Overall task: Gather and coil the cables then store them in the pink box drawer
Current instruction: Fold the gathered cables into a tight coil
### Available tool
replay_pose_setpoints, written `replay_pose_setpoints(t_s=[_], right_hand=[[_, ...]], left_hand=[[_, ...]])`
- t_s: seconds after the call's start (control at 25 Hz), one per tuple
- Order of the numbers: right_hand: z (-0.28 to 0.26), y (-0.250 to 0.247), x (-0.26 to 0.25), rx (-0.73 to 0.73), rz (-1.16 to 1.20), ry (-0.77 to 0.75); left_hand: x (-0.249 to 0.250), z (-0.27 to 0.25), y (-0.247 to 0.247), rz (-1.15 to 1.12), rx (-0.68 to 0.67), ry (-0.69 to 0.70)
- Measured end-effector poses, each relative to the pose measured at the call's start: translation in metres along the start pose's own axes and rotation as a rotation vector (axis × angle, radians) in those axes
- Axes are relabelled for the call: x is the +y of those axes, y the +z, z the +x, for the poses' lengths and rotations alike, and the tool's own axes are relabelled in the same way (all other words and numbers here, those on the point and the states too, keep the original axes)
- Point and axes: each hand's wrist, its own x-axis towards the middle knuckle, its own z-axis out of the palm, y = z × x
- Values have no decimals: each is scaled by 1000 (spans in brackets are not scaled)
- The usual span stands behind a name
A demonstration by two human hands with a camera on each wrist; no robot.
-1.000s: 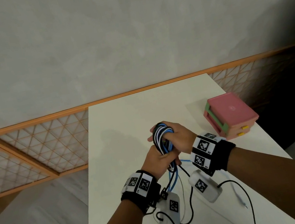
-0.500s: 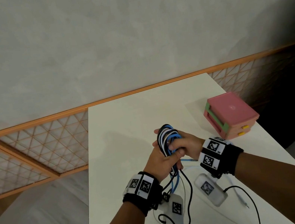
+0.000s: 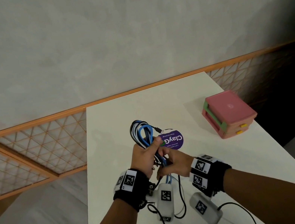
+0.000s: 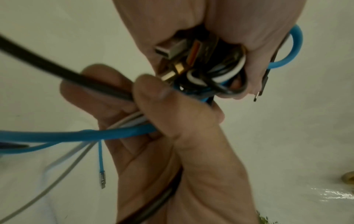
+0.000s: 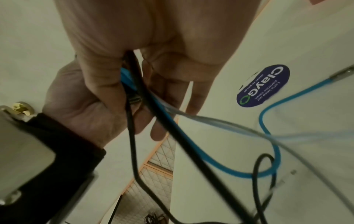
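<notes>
Black wrist straps and white tagged camera pods sit nearest us, low over the white table [image 3: 231, 166]. Just beyond them, our right hand [image 3: 173, 164] curls its fingers round the loose tails of the cables [image 3: 142, 134], black, blue and white strands running out below its palm. Our left hand [image 3: 146, 155] clenches the coiled bundle upright above the tabletop, loops standing over the fist, USB plugs [image 4: 172, 50] bunched at its lower end. A purple round sticker [image 3: 173, 140] lies on the table just behind the bundle. Farther right, well apart from both hands, stands the pink box [image 3: 228, 115], its yellow-knobbed drawers [image 3: 241, 128] apparently closed.

Risks, as we judge them: the tails trailing on the table could snag on the pods' own leads; the loops may spring apart if the left grip slackens while a hand goes to the drawer; an untidy coil may not fit inside.

How many separate cables there are cannot be counted. The tail ends run out of frame or blur in the right wrist view. The drawers' depth is hidden.
</notes>
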Motion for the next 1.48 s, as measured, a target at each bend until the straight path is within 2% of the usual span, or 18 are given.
replay_pose_setpoints(t_s=[0.16,0.36,0.44,0.6,0.72,0.84,1.0,1.16,1.32,1.48], right_hand=[[2,5,2,16,6,23],[-5,-1,15,-24,-255,128],[-9,-10,30,-39,-406,197],[-11,-25,39,-89,-571,337],[-14,-34,33,-111,-660,374],[-20,-35,23,-106,-679,331],[-36,-34,-2,-55,-827,122],[-45,-37,-25,-62,-928,-75],[-31,-35,-37,178,-766,-203],[-25,-26,-34,295,-581,-159]], left_hand=[[-4,0,-4,-72,40,-12],[2,2,-10,-105,51,15],[5,4,-14,-54,67,36],[1,0,-17,212,118,93],[-1,0,-19,151,132,96],[-2,6,-28,248,170,80],[-10,9,-42,424,196,41],[-24,2,-46,541,59,5],[-33,-6,-35,490,-42,9],[-48,-5,-32,545,-98,31]])
